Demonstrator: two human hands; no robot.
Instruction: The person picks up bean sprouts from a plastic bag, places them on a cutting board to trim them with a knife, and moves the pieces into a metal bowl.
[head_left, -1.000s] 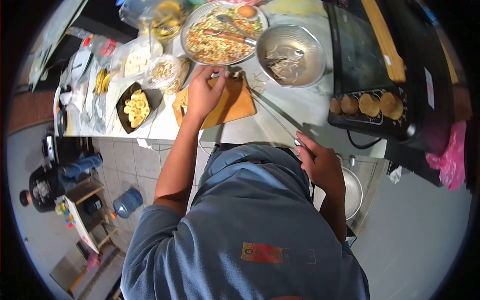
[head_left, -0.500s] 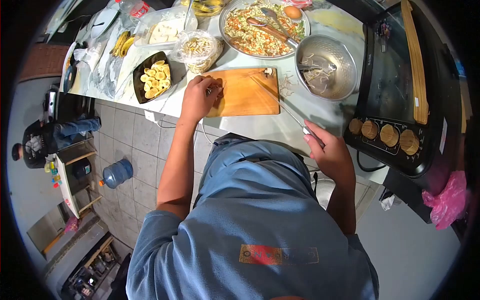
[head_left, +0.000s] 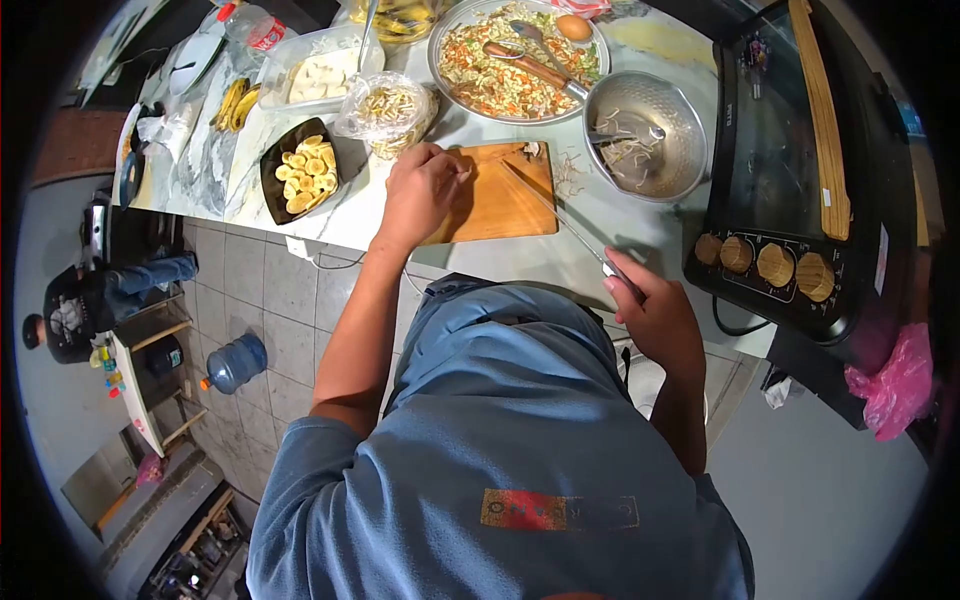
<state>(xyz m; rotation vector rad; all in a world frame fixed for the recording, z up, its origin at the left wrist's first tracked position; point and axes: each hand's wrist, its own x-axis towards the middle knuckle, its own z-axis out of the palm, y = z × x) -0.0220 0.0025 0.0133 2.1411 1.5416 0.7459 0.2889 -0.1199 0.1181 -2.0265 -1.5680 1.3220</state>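
Over the left part of the wooden cutting board [head_left: 500, 200] is my left hand [head_left: 425, 195], its fingers curled together; what they hold, if anything, is too small to tell. My right hand [head_left: 650, 305] grips the handle of a knife [head_left: 585, 240], whose blade reaches up and left over the board. A small pale scrap [head_left: 531, 149] lies at the board's top edge, and thin sprouts [head_left: 568, 175] are scattered just right of it. Behind my left hand stands an open plastic bag of sprouts [head_left: 390, 108]. A metal bowl [head_left: 690, 130] with sprouts and a utensil is to the right.
Behind the board is a tray of chopped vegetables [head_left: 480, 75] with an egg [head_left: 573, 27]. Left are a black bowl of banana slices [head_left: 307, 175] and a plastic container [head_left: 325, 70]. An oven [head_left: 770, 150] stands right. Another person [head_left: 75, 315] is far left.
My left hand has moved slightly right and up over the board, hiding more of its left part. My right hand still holds the knife in nearly the same place. The camera view has shifted slightly.
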